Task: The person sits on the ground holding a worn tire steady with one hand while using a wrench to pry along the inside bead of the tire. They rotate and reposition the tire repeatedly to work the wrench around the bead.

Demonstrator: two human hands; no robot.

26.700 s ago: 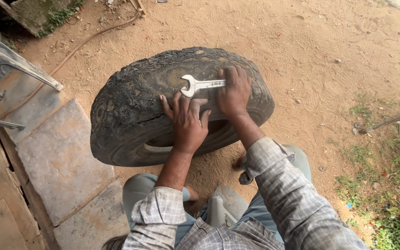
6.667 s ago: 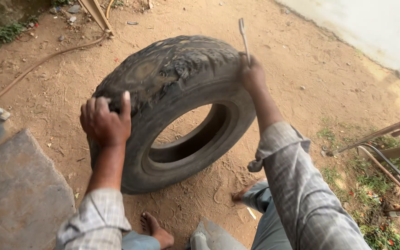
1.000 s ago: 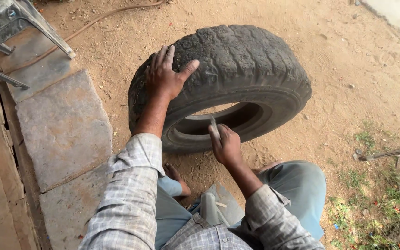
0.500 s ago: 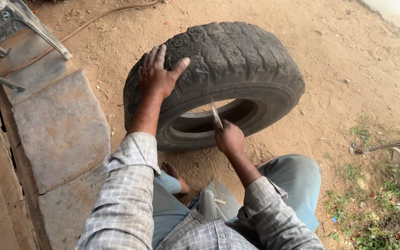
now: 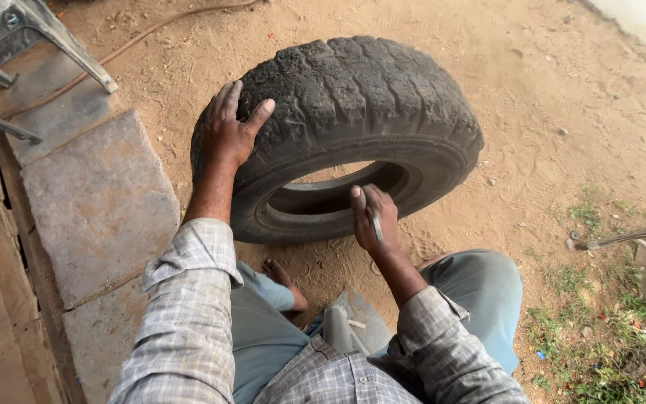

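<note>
Black, cracked rubber is filling the middle of the view: a worn tyre (image 5: 360, 112) is standing on its tread on the sandy ground (image 5: 532, 97), leaning slightly, with its open centre facing the person. It is sitting just beyond the person's knees, close to the edge of the grey stone slabs (image 5: 99, 202) on the left.

The left hand (image 5: 229, 131) is lying flat and open on the top left of the tread, fingers spread and thumb stretched across the blocks, pressing on the tyre rather than gripping it. The right hand (image 5: 371, 221) is hovering at the lower inner rim of the tyre, its fingers curling closed around a slim metal tool (image 5: 376, 224), of which only a short silvery length is showing between the fingers; whether its tip is touching the rubber cannot be told.

Both arms are wearing grey checked sleeves (image 5: 188, 314), and the legs are in blue-grey trousers (image 5: 480, 292), with a bare foot (image 5: 285, 280) showing beneath the tyre. Metal frame legs (image 5: 54, 45) are standing on the slabs at upper left, a thin hose (image 5: 151, 34) is trailing across the dirt behind them, and grass (image 5: 607, 344) is growing at lower right beside some metal rods (image 5: 629, 238).
</note>
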